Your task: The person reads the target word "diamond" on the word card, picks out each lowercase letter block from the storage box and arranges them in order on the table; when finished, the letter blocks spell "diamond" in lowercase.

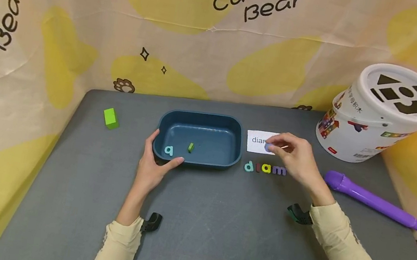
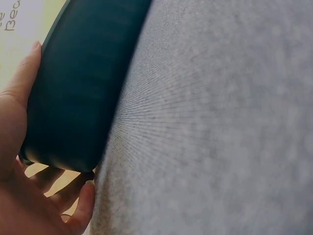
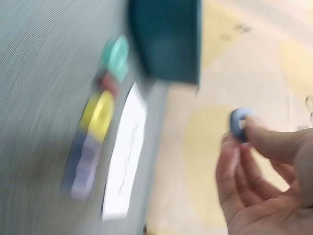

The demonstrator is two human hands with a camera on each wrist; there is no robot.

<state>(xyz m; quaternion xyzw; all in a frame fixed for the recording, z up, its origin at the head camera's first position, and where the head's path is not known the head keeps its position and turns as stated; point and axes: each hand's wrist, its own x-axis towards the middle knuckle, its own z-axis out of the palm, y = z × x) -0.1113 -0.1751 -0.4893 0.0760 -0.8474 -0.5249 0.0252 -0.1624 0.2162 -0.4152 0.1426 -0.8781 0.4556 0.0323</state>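
Note:
My left hand [image 1: 150, 168] grips the near-left corner of a dark blue plastic tray [image 1: 203, 163], the thumb at its front rim and the fingers around its left end. Inside the tray lie a light-blue letter [image 1: 169, 150] and a small green piece [image 1: 191, 147]. My right hand [image 1: 299, 159] pinches a small blue ring-shaped letter [image 3: 238, 125] between thumb and fingertips, raised over a white word card [image 1: 257, 134] and covering part of its print. Below the card stand a teal "d" [image 1: 249, 166], a thin red letter [image 1: 257, 168], a yellow "a" [image 1: 266, 168] and a purple "m" [image 1: 279, 171] in a row.
A green block [image 1: 111, 118] sits left of the tray. At the back right is a white bucket [image 1: 373, 124] with shape cutouts in its lid. A purple microphone-shaped stick [image 1: 375, 201] lies in front of it. Patterned cloth [image 1: 196, 1] hangs behind the grey table [image 1: 207, 239].

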